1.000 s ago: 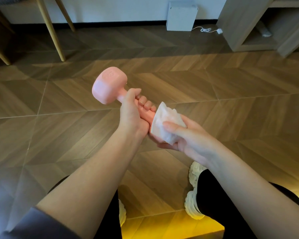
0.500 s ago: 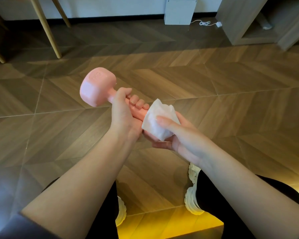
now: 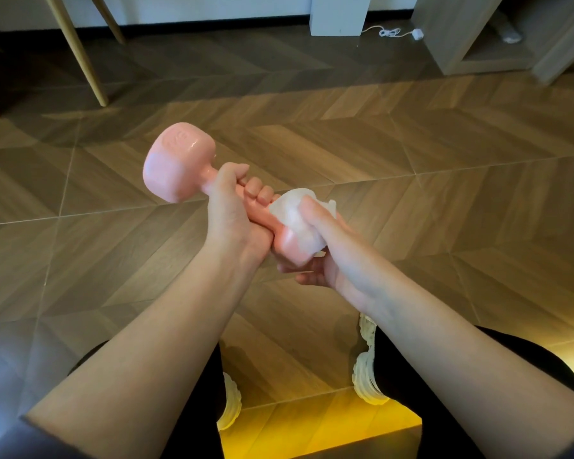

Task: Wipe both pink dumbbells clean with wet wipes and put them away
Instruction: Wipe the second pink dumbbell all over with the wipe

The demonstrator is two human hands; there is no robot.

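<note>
One pink dumbbell (image 3: 179, 162) is held in the air above the floor, its far head pointing up and left and shining wet. My left hand (image 3: 234, 212) grips its handle, fingers curled round it. My right hand (image 3: 325, 250) holds a white wet wipe (image 3: 294, 215) wrapped over the near head, thumb on top and fingers underneath. Most of the near head is hidden by the wipe; a pink corner shows below it. A second dumbbell is not in view.
Wooden herringbone floor (image 3: 444, 180) lies below. Wooden chair legs (image 3: 80, 51) stand at the back left, a white box (image 3: 340, 13) with a cable at the back wall, a grey shelf unit (image 3: 471, 31) at the back right. My knees and white shoes (image 3: 367, 376) are below.
My right hand has closed the wipe round the near head, with the thumb now over the top. The dumbbell and both hands stay about where they were in view.
</note>
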